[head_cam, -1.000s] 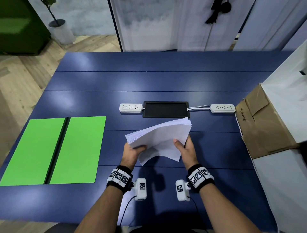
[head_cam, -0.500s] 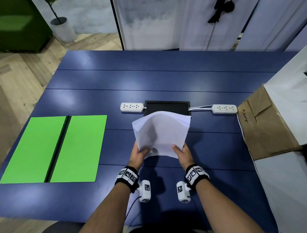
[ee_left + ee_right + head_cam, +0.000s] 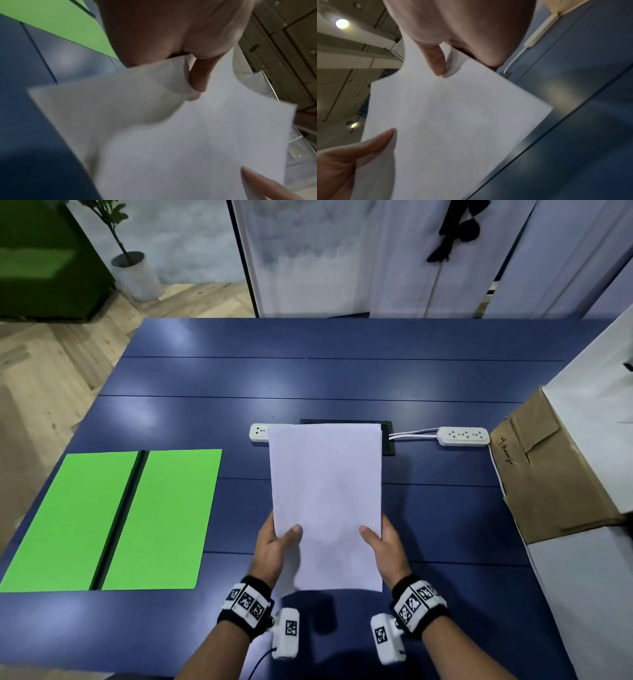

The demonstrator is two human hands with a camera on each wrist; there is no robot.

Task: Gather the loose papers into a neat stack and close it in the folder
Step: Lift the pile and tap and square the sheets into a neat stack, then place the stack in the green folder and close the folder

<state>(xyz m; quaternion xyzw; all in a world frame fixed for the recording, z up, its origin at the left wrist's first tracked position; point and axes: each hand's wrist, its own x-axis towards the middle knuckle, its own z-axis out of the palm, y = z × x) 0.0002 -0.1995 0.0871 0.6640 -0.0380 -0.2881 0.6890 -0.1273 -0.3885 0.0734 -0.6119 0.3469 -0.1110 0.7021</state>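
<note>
A squared-up stack of white papers [image 3: 325, 491] stands nearly upright above the middle of the blue table [image 3: 308, 385], its lower edge lifted off the surface. My left hand [image 3: 277, 542] grips its left side and my right hand [image 3: 383, 542] grips its right side, thumbs on the near face, fingers hidden behind. Both wrist views show the stack [image 3: 188, 135] [image 3: 453, 115] pinched under a thumb. The green folder [image 3: 113, 518] lies open and flat at the table's left, a black spine down its middle.
Two white power strips [image 3: 464, 435] [image 3: 257, 432] and a black inset panel [image 3: 388, 440] lie just behind the stack. A brown cardboard box [image 3: 548, 474] and white boxes [image 3: 582, 594] crowd the right edge. A potted plant [image 3: 135, 272] stands on the floor beyond.
The fanned, slanted bundle of papers has been turned upright and squared into an even stack. Both hands shifted from its lower corners to its two sides.
</note>
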